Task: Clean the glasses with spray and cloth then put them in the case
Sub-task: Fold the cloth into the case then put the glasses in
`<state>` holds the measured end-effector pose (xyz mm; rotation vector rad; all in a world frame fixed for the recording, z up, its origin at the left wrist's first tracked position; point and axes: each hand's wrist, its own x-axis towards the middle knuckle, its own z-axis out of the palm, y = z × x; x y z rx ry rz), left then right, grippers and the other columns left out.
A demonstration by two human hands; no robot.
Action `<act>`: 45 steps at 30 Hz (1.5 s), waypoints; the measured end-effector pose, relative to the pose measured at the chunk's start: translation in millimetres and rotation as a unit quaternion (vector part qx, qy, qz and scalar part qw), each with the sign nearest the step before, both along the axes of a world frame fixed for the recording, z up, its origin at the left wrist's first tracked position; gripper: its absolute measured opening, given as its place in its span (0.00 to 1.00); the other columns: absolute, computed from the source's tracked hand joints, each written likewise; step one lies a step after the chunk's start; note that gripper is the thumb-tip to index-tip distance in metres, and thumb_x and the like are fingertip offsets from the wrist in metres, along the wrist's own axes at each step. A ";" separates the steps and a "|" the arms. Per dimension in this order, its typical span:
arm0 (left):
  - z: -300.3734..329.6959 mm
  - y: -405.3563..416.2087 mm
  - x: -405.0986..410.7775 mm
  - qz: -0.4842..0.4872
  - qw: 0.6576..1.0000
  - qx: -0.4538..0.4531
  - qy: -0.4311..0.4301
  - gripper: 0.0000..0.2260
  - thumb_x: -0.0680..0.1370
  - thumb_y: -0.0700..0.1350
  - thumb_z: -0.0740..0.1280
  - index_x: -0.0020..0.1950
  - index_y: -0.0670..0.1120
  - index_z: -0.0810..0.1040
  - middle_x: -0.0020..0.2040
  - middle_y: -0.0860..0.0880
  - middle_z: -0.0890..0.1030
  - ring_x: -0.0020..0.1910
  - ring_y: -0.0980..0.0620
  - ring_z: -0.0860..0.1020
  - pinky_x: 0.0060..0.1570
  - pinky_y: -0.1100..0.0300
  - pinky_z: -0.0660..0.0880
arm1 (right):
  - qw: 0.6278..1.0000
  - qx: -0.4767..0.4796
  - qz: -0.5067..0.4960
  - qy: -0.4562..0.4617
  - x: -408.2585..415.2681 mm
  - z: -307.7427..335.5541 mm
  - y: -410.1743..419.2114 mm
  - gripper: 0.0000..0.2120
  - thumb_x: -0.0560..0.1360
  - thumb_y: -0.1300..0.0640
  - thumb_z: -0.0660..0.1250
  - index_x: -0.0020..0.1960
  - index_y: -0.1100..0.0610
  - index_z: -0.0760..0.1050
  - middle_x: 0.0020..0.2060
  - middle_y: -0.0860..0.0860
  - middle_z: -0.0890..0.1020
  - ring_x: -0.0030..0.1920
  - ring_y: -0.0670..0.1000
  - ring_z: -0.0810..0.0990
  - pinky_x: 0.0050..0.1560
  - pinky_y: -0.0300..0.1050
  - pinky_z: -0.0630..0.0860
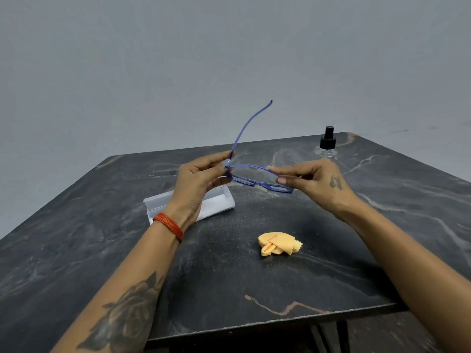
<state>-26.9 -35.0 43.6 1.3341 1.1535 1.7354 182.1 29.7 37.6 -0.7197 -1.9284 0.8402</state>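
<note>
Blue-framed glasses point(257, 184) hang in the air above the table's middle. My left hand point(200, 182) pinches the frame at its left hinge, where one temple arm sticks up and away. My right hand point(313, 182) pinches the other temple arm, which lies folded across the lenses. An open white case point(219, 202) lies on the table under my left hand, partly hidden by it. A crumpled orange cloth point(279, 243) sits nearer me, below the glasses. A clear spray bottle point(327, 143) with a black nozzle stands at the far right.
The dark marble table point(102, 250) has its near edge at the bottom right and its far edge behind the bottle. A plain grey wall stands behind it.
</note>
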 end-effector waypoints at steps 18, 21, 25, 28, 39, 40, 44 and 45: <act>-9.3 3.0 0.7 0.050 0.944 0.039 0.323 0.08 0.70 0.35 0.72 0.48 0.43 0.83 0.35 0.54 0.79 0.35 0.61 0.77 0.37 0.72 0.71 | 0.986 -0.141 0.087 -0.027 25.7 10.6 12.3 0.17 0.65 0.56 0.58 0.38 0.45 0.85 0.45 0.45 0.85 0.51 0.49 0.77 0.47 0.44 0.67; -10.6 3.8 0.4 0.068 0.922 0.078 0.373 0.07 0.70 0.37 0.72 0.47 0.43 0.83 0.35 0.55 0.79 0.37 0.59 0.77 0.36 0.70 0.72 | 0.987 -0.118 0.090 -0.058 33.8 9.4 10.1 0.08 0.68 0.49 0.67 0.43 0.46 0.85 0.46 0.49 0.85 0.49 0.46 0.79 0.52 0.43 0.69; -14.5 6.0 0.3 0.084 0.876 0.137 0.455 0.08 0.69 0.43 0.71 0.47 0.46 0.84 0.35 0.51 0.79 0.33 0.56 0.75 0.34 0.72 0.70 | 0.996 -0.009 0.033 -0.088 35.0 0.7 5.7 0.09 0.68 0.55 0.73 0.46 0.43 0.82 0.41 0.56 0.84 0.39 0.53 0.77 0.47 0.41 0.74; -21.6 6.8 2.1 0.108 0.817 0.164 0.542 0.07 0.68 0.43 0.70 0.44 0.48 0.84 0.34 0.53 0.75 0.33 0.58 0.70 0.31 0.63 0.69 | 0.977 0.154 -0.063 -0.131 30.6 -10.4 7.2 0.16 0.65 0.60 0.77 0.45 0.42 0.80 0.37 0.48 0.81 0.40 0.48 0.74 0.40 0.40 0.70; -26.5 1.3 9.0 0.082 0.688 0.215 0.689 0.07 0.62 0.38 0.77 0.37 0.47 0.84 0.30 0.51 0.77 0.30 0.52 0.75 0.26 0.66 0.61 | 0.833 0.480 -0.092 -0.259 30.0 -30.6 5.1 0.08 0.62 0.65 0.78 0.36 0.54 0.84 0.31 0.48 0.83 0.32 0.54 0.80 0.33 0.45 0.76; -26.3 1.1 9.5 0.075 0.685 0.211 0.693 0.08 0.61 0.38 0.77 0.37 0.47 0.84 0.30 0.51 0.78 0.30 0.51 0.75 0.25 0.66 0.63 | 0.825 0.488 -0.085 -0.271 29.9 -31.4 5.5 0.08 0.62 0.66 0.77 0.36 0.54 0.84 0.31 0.48 0.83 0.32 0.54 0.80 0.33 0.45 0.76; -26.6 0.7 10.6 0.056 0.678 0.194 0.707 0.08 0.61 0.38 0.76 0.38 0.48 0.84 0.30 0.51 0.78 0.30 0.51 0.76 0.23 0.65 0.66 | 0.811 0.500 -0.066 -0.295 29.6 -32.0 3.8 0.09 0.61 0.67 0.75 0.38 0.55 0.84 0.32 0.49 0.84 0.31 0.54 0.80 0.34 0.42 0.75; -26.6 0.4 10.4 0.054 0.675 0.191 0.710 0.08 0.61 0.39 0.76 0.38 0.49 0.84 0.30 0.51 0.78 0.30 0.50 0.76 0.23 0.65 0.66 | 0.810 0.503 -0.064 -0.296 29.6 -32.7 3.0 0.09 0.62 0.67 0.74 0.38 0.55 0.85 0.33 0.49 0.84 0.32 0.54 0.80 0.35 0.42 0.75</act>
